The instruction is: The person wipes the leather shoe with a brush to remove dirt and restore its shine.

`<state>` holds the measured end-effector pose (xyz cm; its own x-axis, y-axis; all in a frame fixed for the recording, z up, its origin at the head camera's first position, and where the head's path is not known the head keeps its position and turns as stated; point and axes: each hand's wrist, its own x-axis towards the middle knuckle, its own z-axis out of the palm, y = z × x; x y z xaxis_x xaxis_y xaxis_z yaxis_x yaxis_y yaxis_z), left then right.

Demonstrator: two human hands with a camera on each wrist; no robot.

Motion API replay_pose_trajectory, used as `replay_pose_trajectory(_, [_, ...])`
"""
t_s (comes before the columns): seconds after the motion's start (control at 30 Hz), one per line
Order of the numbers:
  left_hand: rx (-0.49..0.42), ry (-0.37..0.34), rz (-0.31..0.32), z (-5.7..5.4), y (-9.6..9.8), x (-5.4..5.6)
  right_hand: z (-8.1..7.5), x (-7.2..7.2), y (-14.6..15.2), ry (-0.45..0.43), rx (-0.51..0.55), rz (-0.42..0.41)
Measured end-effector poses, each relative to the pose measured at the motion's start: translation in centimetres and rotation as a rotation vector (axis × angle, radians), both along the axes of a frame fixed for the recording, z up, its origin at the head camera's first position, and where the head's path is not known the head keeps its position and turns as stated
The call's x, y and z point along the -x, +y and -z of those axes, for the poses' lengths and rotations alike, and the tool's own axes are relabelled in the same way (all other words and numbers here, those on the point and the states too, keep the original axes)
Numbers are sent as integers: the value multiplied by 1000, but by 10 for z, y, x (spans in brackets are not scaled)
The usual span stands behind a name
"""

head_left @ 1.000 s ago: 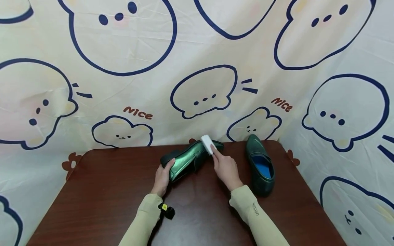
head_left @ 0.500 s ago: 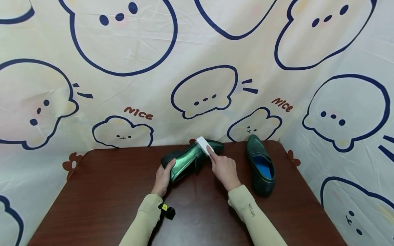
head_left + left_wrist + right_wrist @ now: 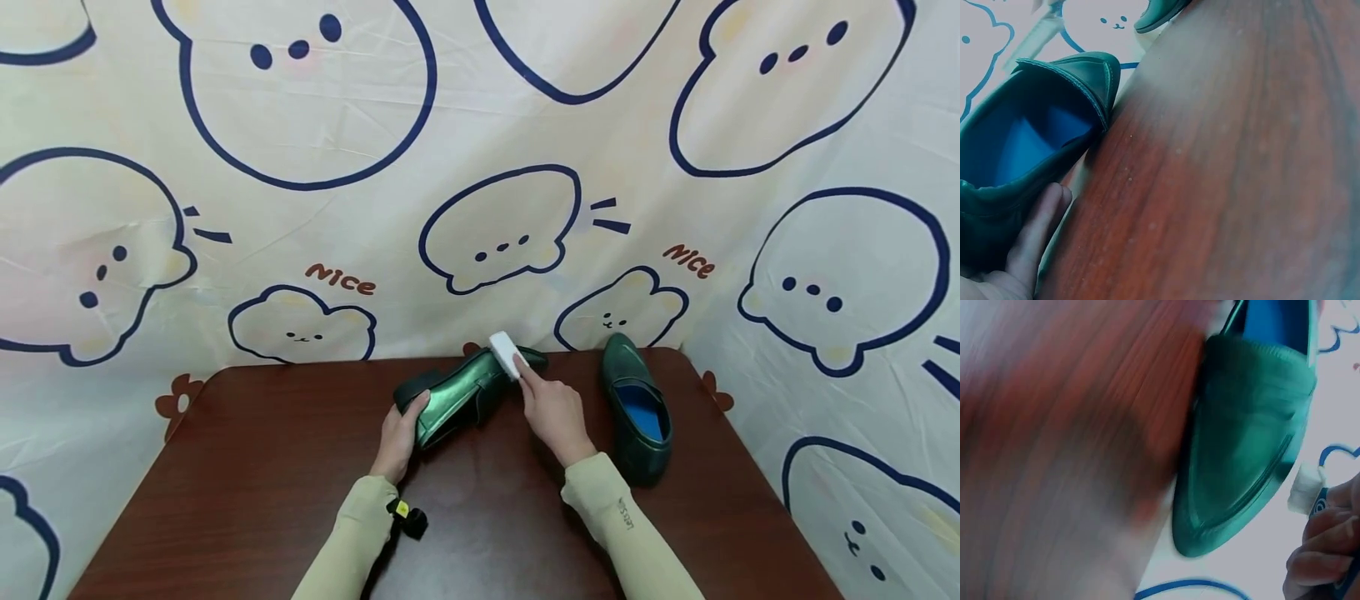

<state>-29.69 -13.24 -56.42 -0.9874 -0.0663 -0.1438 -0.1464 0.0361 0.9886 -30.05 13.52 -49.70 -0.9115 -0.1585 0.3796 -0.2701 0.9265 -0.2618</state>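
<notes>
A shiny green loafer [image 3: 454,400] is held tilted on its side over the table's back part. My left hand [image 3: 397,437] grips it at the heel end, thumb on its side. The left wrist view shows the fingers [image 3: 1041,228] against the outside of the loafer [image 3: 991,234] and its blue insole. My right hand [image 3: 557,417] grips a white shoe brush [image 3: 506,353], which overlaps the loafer's front part. The right wrist view shows the brush's white bristles [image 3: 1305,489] beside the loafer's toe [image 3: 1235,450], with the right-hand fingers [image 3: 1322,540] curled round a blue-marked part.
A second green loafer [image 3: 637,408] with a blue insole stands upright on the right of the brown wooden table [image 3: 285,483]. A cartoon-printed cloth [image 3: 495,125] hangs right behind the table's back edge. A small black device [image 3: 408,518] is strapped at the left wrist.
The brush has gone back toward the heel and then out toward the toe again along the loafer's side. My left hand and the held loafer stay almost in place.
</notes>
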Motion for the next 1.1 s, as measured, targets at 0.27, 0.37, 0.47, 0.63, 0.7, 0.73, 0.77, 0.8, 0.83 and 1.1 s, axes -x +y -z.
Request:
replay_pose_trajectory(0.27, [-5,-17,-7,1,0,1,2,-11,-27,-3,-104,-118])
replay_pose_trajectory(0.37, [-4,-14,-2,2,2,2,1,-10,-22,5,-100,-64])
replay_pose_trajectory(0.47, [-6,-6,6,3,3,3,3,-7,-13,26,-93,-30])
replay_pose_trajectory(0.63, [-15,3,20,7,0,3,12,1,4,56,-68,46])
replay_pose_trajectory(0.7, [-23,2,27,8,-2,3,15,5,10,41,-60,94])
replay_pose_trajectory(0.73, [-28,2,29,8,-3,3,15,6,12,29,-54,112])
replay_pose_trajectory(0.77, [-28,3,29,8,-4,3,16,7,13,18,-47,124])
replay_pose_trajectory(0.8, [-30,0,23,8,-5,3,15,8,14,10,-38,126])
replay_pose_trajectory(0.83, [-28,1,19,7,-6,3,15,8,14,0,-27,125])
replay_pose_trajectory(1.1, [-22,11,11,4,-1,1,7,-9,-4,-7,-3,6])
